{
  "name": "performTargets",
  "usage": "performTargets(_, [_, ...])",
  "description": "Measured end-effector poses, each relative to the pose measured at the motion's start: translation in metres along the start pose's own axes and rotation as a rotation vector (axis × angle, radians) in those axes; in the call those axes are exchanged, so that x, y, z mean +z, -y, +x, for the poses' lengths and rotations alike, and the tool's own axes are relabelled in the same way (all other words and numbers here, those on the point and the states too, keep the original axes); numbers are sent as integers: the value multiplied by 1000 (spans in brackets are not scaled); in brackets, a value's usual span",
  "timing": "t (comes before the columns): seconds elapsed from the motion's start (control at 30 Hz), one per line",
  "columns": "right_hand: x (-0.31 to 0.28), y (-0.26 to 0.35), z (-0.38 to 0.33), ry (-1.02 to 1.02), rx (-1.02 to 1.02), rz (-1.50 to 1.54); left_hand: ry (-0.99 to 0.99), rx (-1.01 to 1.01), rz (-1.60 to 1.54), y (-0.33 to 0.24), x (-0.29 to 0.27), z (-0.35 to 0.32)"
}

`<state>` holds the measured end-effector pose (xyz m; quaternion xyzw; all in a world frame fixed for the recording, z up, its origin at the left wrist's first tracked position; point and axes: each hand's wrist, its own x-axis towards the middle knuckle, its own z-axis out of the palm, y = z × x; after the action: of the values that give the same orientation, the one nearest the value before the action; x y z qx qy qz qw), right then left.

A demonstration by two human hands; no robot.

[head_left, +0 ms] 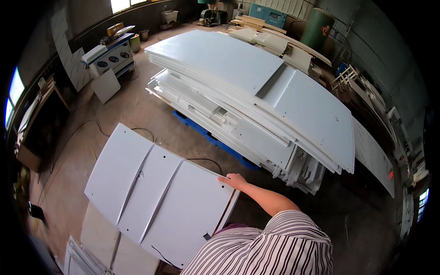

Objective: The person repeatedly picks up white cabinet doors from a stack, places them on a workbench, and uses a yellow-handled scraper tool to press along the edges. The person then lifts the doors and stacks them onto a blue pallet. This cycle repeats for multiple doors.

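Note:
In front of me a broad white panel (192,206) lies at a slant, with two long ridged seams across it and small dark holes near its edges. My right hand (234,181) is closed over the panel's far right corner, beside one of the holes; part of its fingers is hidden behind the edge. A striped sleeve covers the upper part of that arm. My left hand does not show. Beneath the panel's near left side rests a pale board (98,233).
A tall stack of white panels (220,50) stands on a blue pallet (215,143) beyond my hand. Dark cables (87,123) run over the floor. A white cabinet with round dials (112,58) is at the far left, a green tank (317,28) at the back right.

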<state>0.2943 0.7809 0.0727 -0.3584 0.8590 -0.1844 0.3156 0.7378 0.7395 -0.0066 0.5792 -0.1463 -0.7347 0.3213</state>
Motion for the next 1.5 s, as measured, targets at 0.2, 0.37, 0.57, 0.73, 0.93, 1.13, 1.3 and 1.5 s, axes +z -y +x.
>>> performTargets(0.2, [-19,10,44,34,-39,-93,-58,19,-119,20,-17,-20])
performTargets(0.37, [-27,-48,75,236,-122,-100,-8,70,-107,27,-48,-49])
performTargets(0.57, [-11,33,135,315,-218,164,-237,18,-49,-2,-87,5])
performTargets(0.73, [25,105,192,316,-294,225,-263,47,-7,-5,-68,20])
performTargets(0.93, [45,111,173,130,-327,3,-175,224,-2,7,-51,0])
performTargets(1.13, [-20,58,119,-52,-187,101,-70,118,70,-29,13,12])
performTargets(1.3, [-77,-22,63,-332,-57,251,151,148,192,-81,49,40])
performTargets(1.5, [-130,-135,-3,-600,207,545,293,316,488,-130,223,68])
